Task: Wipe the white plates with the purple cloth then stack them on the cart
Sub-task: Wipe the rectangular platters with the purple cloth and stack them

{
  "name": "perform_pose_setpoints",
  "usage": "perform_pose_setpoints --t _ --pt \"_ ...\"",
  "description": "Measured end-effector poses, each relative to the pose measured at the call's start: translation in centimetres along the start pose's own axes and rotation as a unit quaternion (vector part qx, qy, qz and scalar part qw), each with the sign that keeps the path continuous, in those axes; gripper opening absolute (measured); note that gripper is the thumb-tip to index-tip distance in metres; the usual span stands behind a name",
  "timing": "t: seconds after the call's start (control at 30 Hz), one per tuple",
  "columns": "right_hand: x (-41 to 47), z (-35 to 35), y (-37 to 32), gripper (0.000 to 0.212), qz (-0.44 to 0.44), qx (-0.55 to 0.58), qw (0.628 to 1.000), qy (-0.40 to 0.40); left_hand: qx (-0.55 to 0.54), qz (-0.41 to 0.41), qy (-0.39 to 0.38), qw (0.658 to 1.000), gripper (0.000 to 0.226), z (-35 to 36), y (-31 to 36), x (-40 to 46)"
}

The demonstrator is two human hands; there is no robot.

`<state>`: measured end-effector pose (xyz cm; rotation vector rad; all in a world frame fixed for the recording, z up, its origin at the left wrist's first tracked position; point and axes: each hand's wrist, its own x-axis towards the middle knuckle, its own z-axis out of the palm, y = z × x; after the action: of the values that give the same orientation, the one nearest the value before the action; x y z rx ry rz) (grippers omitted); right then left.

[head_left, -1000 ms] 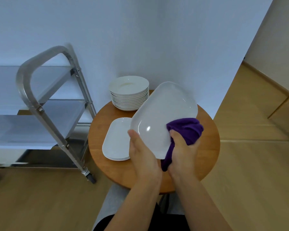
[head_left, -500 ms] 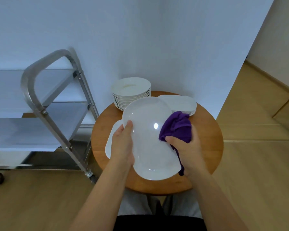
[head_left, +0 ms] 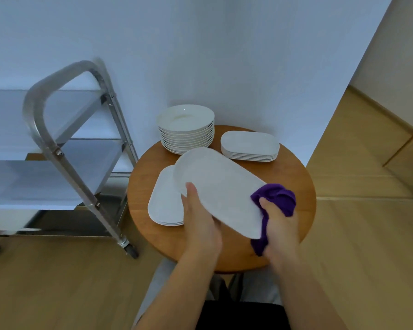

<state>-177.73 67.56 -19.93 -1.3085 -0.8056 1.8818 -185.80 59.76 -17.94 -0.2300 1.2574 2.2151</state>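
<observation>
I hold a white oblong plate (head_left: 221,186) tilted over the round wooden table (head_left: 293,177). My left hand (head_left: 199,220) grips its near left edge. My right hand (head_left: 280,225) grips the purple cloth (head_left: 278,201) against the plate's near right end; part of the cloth hangs down below the plate. Under the held plate, a short stack of oblong plates (head_left: 163,203) lies at the table's left. A stack of several round plates (head_left: 186,128) stands at the back, and another oblong stack (head_left: 249,146) at the back right. The steel cart (head_left: 57,148) is at the left.
The cart has a curved steel handle (head_left: 37,96) and grey shelves (head_left: 22,179), with a caster (head_left: 131,251) close to the table's left edge. A white wall (head_left: 224,55) rises right behind the table. Wooden floor (head_left: 367,234) extends to the right and in front.
The plate has turned from steeply raised to lying lower and slanted left to right. My right hand with the cloth has slid from the plate's middle to its near right end.
</observation>
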Motion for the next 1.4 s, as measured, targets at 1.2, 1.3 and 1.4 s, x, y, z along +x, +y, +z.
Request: perform_pose_setpoints --t 1.2,1.3,1.4 --pt "-3.4 5.8 1.3 0.057 -0.458 -0.279 0.833 -0.137 0.301 0.171 -0.112 0.931 0.029 -0.2 1.5 0.9" --pt "-4.4 6.1 2.3 0.054 -0.466 -0.310 0.810 -0.176 0.283 0.192 -0.076 0.937 0.025 -0.7 2.5 1.7" --pt "-4.3 4.8 3.2 0.050 -0.548 -0.339 0.748 -0.160 0.222 0.162 0.014 0.961 0.039 -0.8 3.8 1.7"
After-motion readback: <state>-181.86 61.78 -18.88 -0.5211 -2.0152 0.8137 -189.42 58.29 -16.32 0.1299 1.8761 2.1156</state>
